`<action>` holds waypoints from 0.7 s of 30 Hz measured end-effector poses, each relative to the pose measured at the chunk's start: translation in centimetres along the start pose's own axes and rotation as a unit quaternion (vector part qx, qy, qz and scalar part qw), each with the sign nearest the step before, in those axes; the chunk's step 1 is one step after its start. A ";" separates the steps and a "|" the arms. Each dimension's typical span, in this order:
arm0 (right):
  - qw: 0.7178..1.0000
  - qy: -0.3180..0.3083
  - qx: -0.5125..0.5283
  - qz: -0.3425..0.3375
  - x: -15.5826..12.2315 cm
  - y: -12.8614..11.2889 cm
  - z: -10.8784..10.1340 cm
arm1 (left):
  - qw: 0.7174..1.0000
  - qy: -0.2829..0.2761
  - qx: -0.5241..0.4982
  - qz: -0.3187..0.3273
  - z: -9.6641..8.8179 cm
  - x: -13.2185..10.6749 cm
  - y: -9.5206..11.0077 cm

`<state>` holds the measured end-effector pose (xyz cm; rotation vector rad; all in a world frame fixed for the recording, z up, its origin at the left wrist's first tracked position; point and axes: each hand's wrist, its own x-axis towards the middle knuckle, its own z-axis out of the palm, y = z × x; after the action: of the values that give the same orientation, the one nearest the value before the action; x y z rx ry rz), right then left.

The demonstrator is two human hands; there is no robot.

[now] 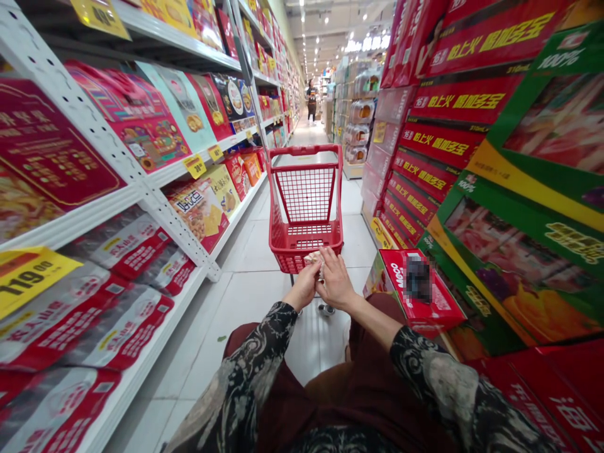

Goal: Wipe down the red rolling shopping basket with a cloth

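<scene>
My hands meet in front of my knees, just before the near end of a red shopping cart point(306, 236). Between them is a small crumpled pale piece point(313, 257), perhaps paper or cloth; most of it is hidden by the fingers. My left hand point(304, 286) is closed on it from the left. From the right, my right hand point(337, 282) presses against it, with its fingers bent over the top. The cart's basket, with a grid back, shows nothing inside. Neither hand appears to grip the cart.
White shelves point(177, 170) with boxed goods and bottle packs line the left. Stacked red drink cartons point(438, 135) and green boxes point(523, 214) rise on the right. A red box point(438, 308) with a blurred dark item on top stands by my right knee. A person point(311, 102) is far down the tiled aisle.
</scene>
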<state>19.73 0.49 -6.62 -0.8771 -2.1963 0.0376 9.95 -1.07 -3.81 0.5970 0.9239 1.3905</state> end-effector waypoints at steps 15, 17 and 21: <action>0.991 0.009 -0.132 0.028 4.5 4.6 -0.2 | 0.661 0.127 0.717 0.180 -3.5 1.1 4.7; 0.991 -0.009 -0.130 -0.010 4.7 3.0 1.4 | 0.607 0.110 0.774 0.144 -4.0 0.9 4.6; 0.991 -0.021 -0.124 -0.053 5.0 1.2 3.1 | 0.549 0.083 0.821 0.133 -4.4 0.5 4.5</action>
<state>16.01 5.17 -6.00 -0.8995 -2.3157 -0.2758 3.74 -0.70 -2.61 2.0665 2.2924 0.3342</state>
